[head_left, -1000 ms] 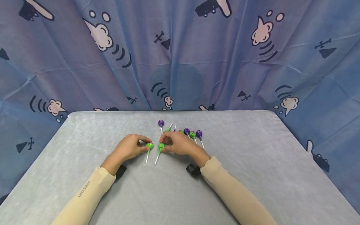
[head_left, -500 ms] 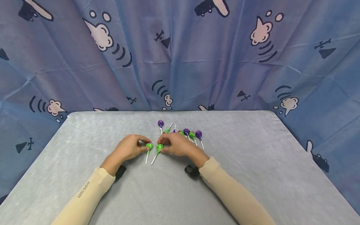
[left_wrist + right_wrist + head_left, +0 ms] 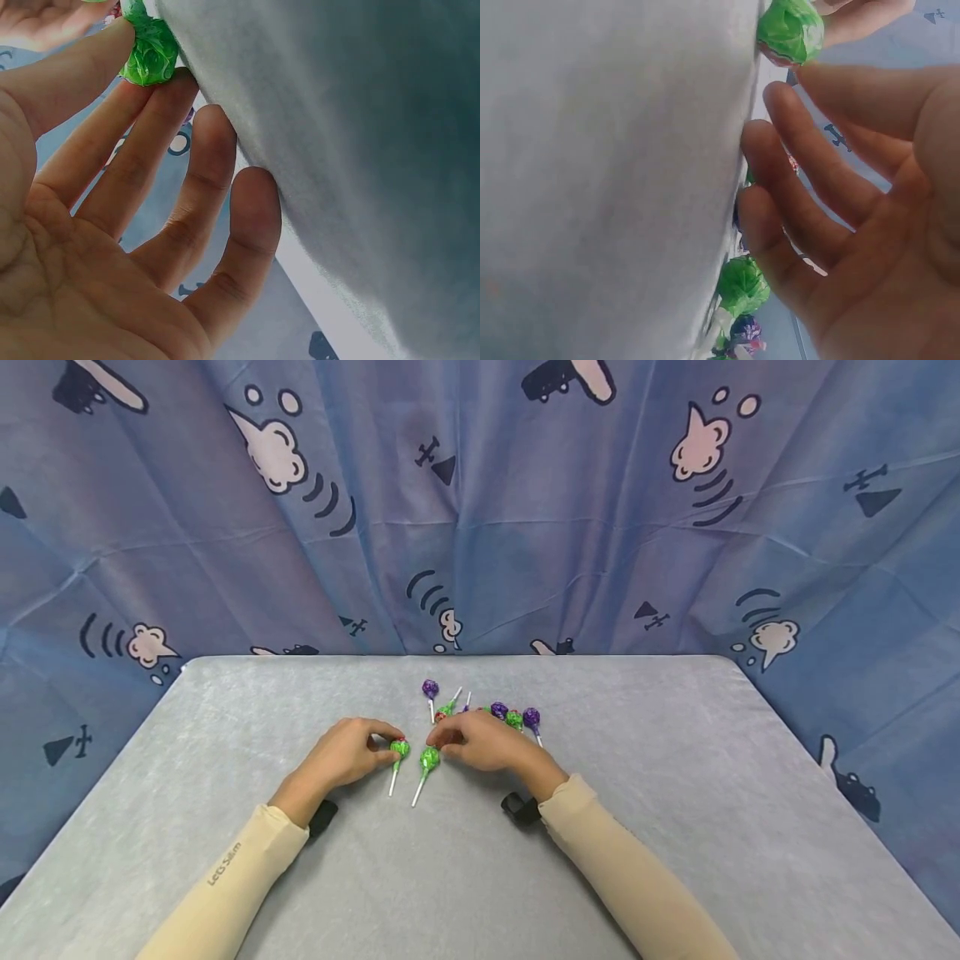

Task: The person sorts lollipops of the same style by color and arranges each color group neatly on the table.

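Note:
Two green-wrapped lollipops lie side by side on the grey-covered table, white sticks toward me. My left hand (image 3: 351,752) pinches the head of the left green lollipop (image 3: 400,749) between thumb and fingers; in the left wrist view its green wrapper (image 3: 152,56) shows at the thumb tip, the other fingers loosely spread. The right green lollipop (image 3: 429,758) lies just left of my right hand (image 3: 483,742), whose fingers are relaxed and hold nothing. In the right wrist view the thumb tip is close to that lollipop's head (image 3: 791,31); whether they touch I cannot tell.
Behind my right hand lie several more lollipops, among them a purple one (image 3: 430,688) at the back, a purple one (image 3: 531,718) at the right and a green one (image 3: 513,719). A patterned blue curtain (image 3: 495,552) hangs behind the table (image 3: 637,693).
The right hand shifted the right lollipop slightly left, then let go of it and drew back a little to the right. The left hand and its lollipop have stayed in place.

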Available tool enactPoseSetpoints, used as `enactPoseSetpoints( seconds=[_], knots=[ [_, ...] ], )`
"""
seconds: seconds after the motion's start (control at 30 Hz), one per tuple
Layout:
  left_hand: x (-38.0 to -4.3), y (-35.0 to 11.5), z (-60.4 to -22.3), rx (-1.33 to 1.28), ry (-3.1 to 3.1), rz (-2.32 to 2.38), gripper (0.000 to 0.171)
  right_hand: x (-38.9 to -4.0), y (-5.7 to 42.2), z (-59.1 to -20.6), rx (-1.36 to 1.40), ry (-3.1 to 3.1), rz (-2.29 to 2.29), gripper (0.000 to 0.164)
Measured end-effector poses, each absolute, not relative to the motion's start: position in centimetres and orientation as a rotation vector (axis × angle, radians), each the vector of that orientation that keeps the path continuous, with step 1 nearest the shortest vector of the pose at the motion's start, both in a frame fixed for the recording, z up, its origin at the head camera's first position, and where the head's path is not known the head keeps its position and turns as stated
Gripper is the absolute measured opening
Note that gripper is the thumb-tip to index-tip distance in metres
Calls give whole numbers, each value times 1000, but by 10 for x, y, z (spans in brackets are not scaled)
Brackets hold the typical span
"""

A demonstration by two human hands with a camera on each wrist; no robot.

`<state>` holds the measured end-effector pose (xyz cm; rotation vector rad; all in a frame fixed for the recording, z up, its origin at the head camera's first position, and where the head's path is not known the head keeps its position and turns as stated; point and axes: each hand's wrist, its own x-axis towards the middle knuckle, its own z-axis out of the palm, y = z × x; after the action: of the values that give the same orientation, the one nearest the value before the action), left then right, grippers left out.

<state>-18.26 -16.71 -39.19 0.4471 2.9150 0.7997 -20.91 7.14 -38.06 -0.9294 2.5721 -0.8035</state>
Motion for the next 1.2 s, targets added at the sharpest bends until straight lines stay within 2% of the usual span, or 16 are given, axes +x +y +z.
enactPoseSetpoints(
  seconds=[1.2],
  knots=[
    [-183, -167, -390, 445, 2908, 793, 29, -212, 69, -379, -854, 2623, -791, 30]
  ],
)
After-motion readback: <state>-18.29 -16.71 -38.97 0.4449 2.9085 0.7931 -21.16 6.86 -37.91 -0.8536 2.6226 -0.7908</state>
